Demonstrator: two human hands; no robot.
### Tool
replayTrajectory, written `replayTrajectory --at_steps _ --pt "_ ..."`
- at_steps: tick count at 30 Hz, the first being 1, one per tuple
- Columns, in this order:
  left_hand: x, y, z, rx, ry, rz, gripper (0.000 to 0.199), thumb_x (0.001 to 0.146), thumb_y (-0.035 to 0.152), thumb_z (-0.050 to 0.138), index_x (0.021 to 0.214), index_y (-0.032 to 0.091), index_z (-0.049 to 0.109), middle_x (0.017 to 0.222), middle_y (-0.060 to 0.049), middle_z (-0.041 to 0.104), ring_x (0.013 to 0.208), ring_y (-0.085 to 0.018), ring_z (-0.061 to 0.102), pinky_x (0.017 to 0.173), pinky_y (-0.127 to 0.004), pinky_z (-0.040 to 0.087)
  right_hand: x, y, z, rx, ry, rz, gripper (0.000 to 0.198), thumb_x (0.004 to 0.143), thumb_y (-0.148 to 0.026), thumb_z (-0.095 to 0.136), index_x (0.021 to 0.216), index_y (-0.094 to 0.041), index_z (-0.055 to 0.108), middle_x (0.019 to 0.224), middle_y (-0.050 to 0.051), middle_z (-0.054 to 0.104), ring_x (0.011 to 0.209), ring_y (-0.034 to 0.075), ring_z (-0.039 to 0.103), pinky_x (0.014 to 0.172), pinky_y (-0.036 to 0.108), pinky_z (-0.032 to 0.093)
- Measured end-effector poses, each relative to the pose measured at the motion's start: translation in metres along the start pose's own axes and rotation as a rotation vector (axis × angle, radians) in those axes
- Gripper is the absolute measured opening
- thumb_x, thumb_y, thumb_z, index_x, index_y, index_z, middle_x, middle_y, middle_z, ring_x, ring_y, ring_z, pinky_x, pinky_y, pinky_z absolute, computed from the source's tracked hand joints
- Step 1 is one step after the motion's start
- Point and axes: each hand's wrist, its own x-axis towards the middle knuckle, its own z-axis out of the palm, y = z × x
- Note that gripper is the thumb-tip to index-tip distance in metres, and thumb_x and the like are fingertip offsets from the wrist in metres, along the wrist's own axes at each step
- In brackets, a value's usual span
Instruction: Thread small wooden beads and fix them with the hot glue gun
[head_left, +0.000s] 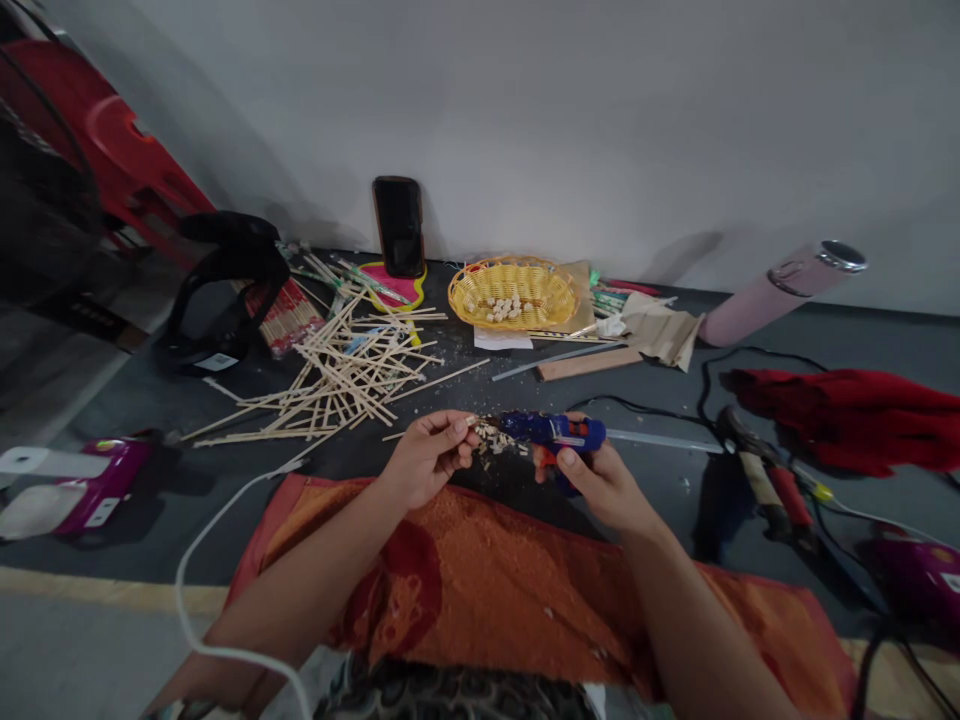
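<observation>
My right hand (592, 475) is wrapped round a blue hot glue gun (551, 430), its nozzle pointing left. A clear glue stick (660, 440) sticks out of the gun's back end. Pinched between the thumb and fingers of my left hand (439, 445) is a small wooden piece (471, 421), right at the nozzle tip; whether they touch I cannot tell. Under the nozzle lies a heap of small cut wooden bits (504, 440). To the left, many thin wooden sticks (345, 365) are piled loosely on the dark table.
A yellow wicker basket (461, 300) with small wooden pieces stands at the back by the wall. Nearby are a phone (399, 225), a pink flask (780, 292), pliers (757, 475), a red cloth (855, 415) and a black strap-like object (217, 290). An orange cloth (495, 570) covers the front edge.
</observation>
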Motion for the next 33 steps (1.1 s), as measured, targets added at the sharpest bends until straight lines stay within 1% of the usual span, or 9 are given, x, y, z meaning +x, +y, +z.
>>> replayTrajectory --at_steps 5,9,14,18,23,33 --pt "0.0005 -0.0017 -0.0020 0.003 -0.020 0.003 0.016 0.075 0.021 0.070 0.085 0.011 0.066 0.068 -0.003 0.065 0.051 -0.005 0.055 0.050 -0.016 0.045 0.0005 -0.0004 0.0013 -0.033 -0.022 -0.014 0.026 0.089 -0.044 0.050 0.100 -0.021 0.045 0.083 0.003 0.056 0.064 0.014 0.054 0.063 0.030 0.045" --pt "0.0001 -0.0018 -0.0018 0.000 -0.027 0.001 0.016 0.073 0.022 0.071 0.083 0.010 0.065 0.068 -0.004 0.066 0.050 -0.005 0.055 0.049 -0.016 0.046 0.0003 0.0012 0.0024 -0.029 -0.008 -0.019 0.028 0.088 -0.046 0.051 0.101 -0.022 0.043 0.081 0.002 0.055 0.063 0.013 0.051 0.061 0.028 0.042" --pt "0.0001 -0.0021 -0.0017 0.007 -0.018 0.001 0.020 0.071 0.024 0.073 0.082 0.010 0.065 0.067 -0.004 0.066 0.049 -0.005 0.055 0.049 -0.017 0.046 -0.0009 0.0055 0.0006 -0.025 0.006 -0.007 0.031 0.087 -0.045 0.052 0.106 -0.023 0.041 0.081 0.002 0.056 0.064 0.013 0.049 0.062 0.028 0.041" --pt "0.0001 -0.0018 -0.0016 0.016 -0.014 -0.001 0.019 0.071 0.024 0.073 0.081 0.010 0.065 0.067 -0.004 0.066 0.050 -0.005 0.054 0.049 -0.016 0.045 -0.0011 0.0056 -0.0006 -0.044 0.015 -0.005 0.029 0.088 -0.043 0.052 0.106 -0.023 0.042 0.083 0.002 0.058 0.066 0.014 0.050 0.064 0.028 0.041" --pt "0.0000 -0.0012 -0.0008 0.019 -0.009 -0.006 0.020 0.070 0.025 0.074 0.079 0.010 0.065 0.065 -0.003 0.065 0.048 -0.005 0.054 0.048 -0.017 0.045 -0.0008 0.0051 -0.0012 -0.063 0.052 0.005 0.033 0.085 -0.046 0.055 0.105 -0.022 0.044 0.084 0.003 0.060 0.067 0.015 0.052 0.064 0.028 0.041" --pt "-0.0002 -0.0007 0.0002 0.022 -0.017 -0.010 0.019 0.070 0.024 0.074 0.077 0.010 0.065 0.064 -0.003 0.065 0.047 -0.005 0.054 0.046 -0.016 0.044 -0.0008 0.0043 -0.0042 -0.092 0.046 -0.014 0.029 0.086 -0.044 0.054 0.104 -0.023 0.046 0.085 0.003 0.061 0.072 0.016 0.055 0.064 0.027 0.043"
